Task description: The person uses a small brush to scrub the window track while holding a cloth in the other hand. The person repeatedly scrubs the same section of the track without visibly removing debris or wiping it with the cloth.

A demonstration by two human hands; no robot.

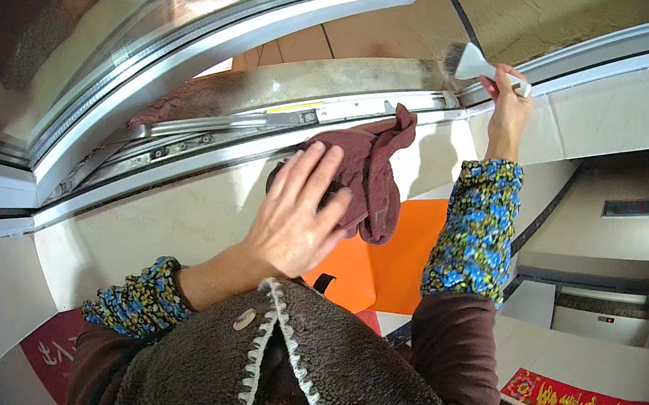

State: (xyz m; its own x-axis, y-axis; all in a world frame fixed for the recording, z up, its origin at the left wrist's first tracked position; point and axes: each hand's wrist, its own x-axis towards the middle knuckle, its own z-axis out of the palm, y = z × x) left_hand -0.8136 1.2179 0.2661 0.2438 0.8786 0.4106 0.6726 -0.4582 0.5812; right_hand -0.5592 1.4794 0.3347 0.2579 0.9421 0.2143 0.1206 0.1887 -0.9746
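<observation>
My right hand [508, 104] is raised at the window's right corner, closed around the white handle of a flat brush [473, 65] with dark bristles. Below the brush tip runs the lower window frame track [326, 114], with a metal stay arm [208, 126] lying along it. My left hand [299, 217] rests at the inner sill, palm down, fingers spread over the left part of a crumpled maroon cloth [367, 177]. Whether the fingers grip the cloth cannot be seen. The cloth lies across the sill and the frame's inner edge.
An open window sash [196, 46] with a white frame swings outward at the upper left. A pale tiled sill [170, 202] runs below the track. Something orange [412, 256] is under the sill between my arms. A side frame [611, 64] rises at the right.
</observation>
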